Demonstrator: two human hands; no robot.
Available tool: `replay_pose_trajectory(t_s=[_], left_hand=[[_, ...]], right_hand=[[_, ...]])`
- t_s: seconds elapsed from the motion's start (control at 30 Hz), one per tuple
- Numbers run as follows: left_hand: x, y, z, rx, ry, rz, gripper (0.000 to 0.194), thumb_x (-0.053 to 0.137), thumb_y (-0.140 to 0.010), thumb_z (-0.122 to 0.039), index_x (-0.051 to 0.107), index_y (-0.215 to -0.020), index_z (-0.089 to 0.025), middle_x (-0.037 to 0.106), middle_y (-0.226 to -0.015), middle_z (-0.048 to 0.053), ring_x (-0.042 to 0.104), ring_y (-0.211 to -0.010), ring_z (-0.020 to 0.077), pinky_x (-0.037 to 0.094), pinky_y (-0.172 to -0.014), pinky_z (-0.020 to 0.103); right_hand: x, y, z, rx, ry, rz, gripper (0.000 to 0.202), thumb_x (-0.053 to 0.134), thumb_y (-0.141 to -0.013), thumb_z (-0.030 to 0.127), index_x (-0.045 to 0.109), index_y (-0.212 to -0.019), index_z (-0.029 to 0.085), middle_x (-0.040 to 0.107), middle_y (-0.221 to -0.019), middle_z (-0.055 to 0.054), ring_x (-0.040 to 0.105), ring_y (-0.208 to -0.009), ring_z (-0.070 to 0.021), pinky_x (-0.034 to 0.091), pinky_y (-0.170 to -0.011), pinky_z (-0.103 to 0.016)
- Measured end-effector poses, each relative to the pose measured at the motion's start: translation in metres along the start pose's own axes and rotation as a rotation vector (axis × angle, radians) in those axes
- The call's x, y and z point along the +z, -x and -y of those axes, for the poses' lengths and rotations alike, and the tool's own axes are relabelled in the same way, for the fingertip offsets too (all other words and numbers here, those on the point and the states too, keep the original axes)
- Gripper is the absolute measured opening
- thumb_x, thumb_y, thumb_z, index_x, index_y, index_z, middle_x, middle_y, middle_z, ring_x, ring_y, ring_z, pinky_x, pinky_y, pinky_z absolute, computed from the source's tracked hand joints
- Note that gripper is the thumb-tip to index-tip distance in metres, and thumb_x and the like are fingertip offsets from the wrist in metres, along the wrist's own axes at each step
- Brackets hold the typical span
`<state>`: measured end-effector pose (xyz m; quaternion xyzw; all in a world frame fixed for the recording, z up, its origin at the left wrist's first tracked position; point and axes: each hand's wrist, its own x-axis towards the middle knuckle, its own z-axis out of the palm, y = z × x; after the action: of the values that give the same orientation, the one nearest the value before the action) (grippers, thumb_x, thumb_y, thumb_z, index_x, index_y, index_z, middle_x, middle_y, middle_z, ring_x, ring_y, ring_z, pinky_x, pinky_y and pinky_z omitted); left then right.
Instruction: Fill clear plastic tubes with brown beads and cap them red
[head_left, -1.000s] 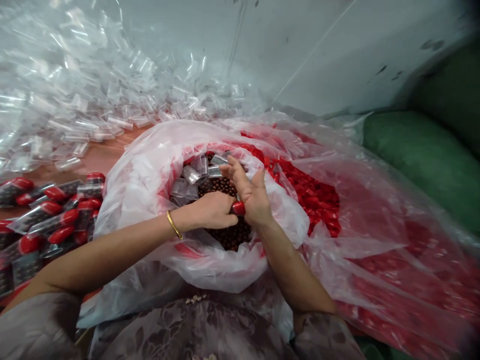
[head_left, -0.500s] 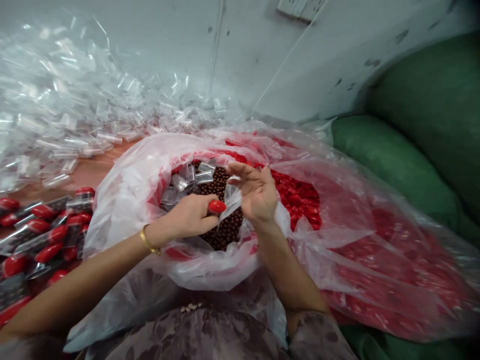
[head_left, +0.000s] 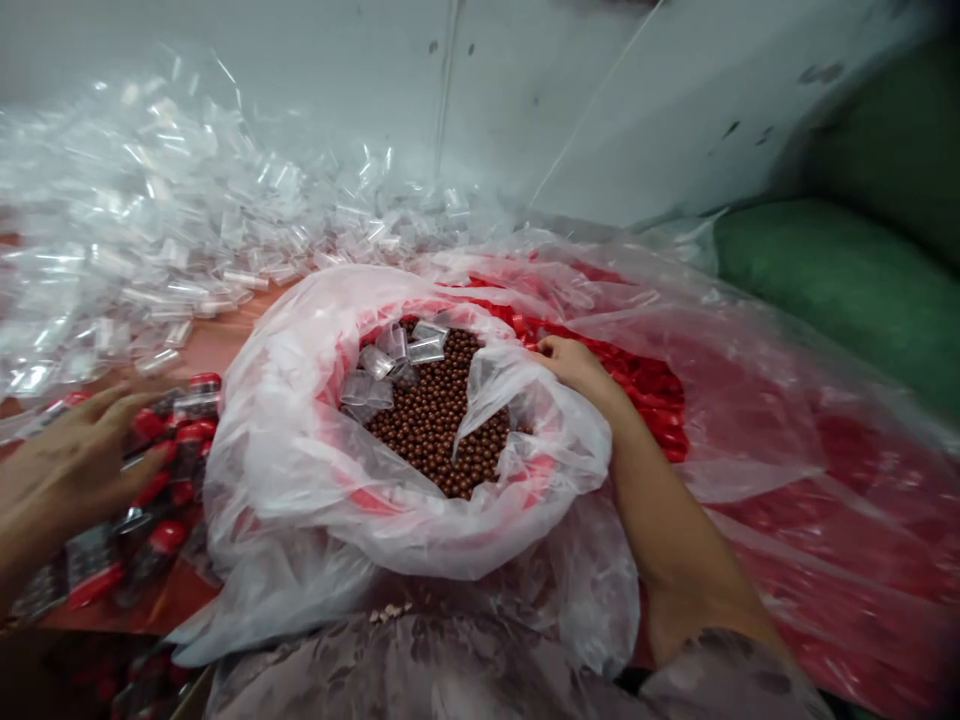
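Observation:
My left hand (head_left: 82, 465) is over a pile of clear plastic tubes with red caps (head_left: 166, 537) and dark contents, fingers apart and slightly blurred; I see nothing held in it. My right hand (head_left: 574, 368) reaches past the rim of a white plastic bag (head_left: 277, 400) to loose red caps (head_left: 645, 390). Its fingers are curled together, their tips partly hidden, so what they hold cannot be made out. Inside the white bag lie many small brown beads (head_left: 431, 415), with several empty clear tubes (head_left: 376, 361) on top at the left.
A large heap of empty clear tubes (head_left: 187, 200) lies at the back left against the pale wall (head_left: 360, 70). A big clear bag (head_left: 787, 450) of red caps spreads over the right side, with green sacks (head_left: 810, 260) behind it.
My left hand has moved left from above the beads to the capped tubes, and the red-capped piece it held is out of it. My right hand has moved right to the red caps.

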<state>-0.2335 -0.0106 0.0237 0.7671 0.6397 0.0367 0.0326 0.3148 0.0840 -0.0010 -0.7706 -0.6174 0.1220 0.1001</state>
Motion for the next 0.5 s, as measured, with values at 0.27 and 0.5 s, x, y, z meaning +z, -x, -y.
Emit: replay_pose_trajectory(t_s=[0.27, 0.5], left_hand=[[-0.009, -0.075, -0.187, 0.516, -0.033, -0.024, 0.027, 0.040, -0.093, -0.022, 0.063, -0.106, -0.014, 0.068, -0.101, 0.010, 0.061, -0.093, 0.0210, 0.046, -0.080, 0.031], [0.042, -0.153, -0.245, 0.628, -0.088, -0.156, 0.024, 0.041, -0.088, -0.011, 0.064, -0.093, -0.007, 0.067, -0.095, 0.019, 0.058, -0.101, 0.0294, 0.043, -0.085, 0.041]], right_hand=[[-0.016, 0.019, 0.001, 0.139, -0.658, -0.528, 0.012, 0.062, -0.066, 0.025, 0.055, -0.074, 0.020, 0.063, -0.064, -0.001, 0.060, -0.061, -0.0175, 0.046, -0.060, -0.029], [-0.011, 0.082, 0.052, -0.192, -1.067, -0.543, 0.029, 0.065, -0.077, 0.039, 0.055, -0.099, 0.023, 0.059, -0.061, 0.006, 0.055, -0.047, -0.0113, 0.047, -0.049, -0.026]])
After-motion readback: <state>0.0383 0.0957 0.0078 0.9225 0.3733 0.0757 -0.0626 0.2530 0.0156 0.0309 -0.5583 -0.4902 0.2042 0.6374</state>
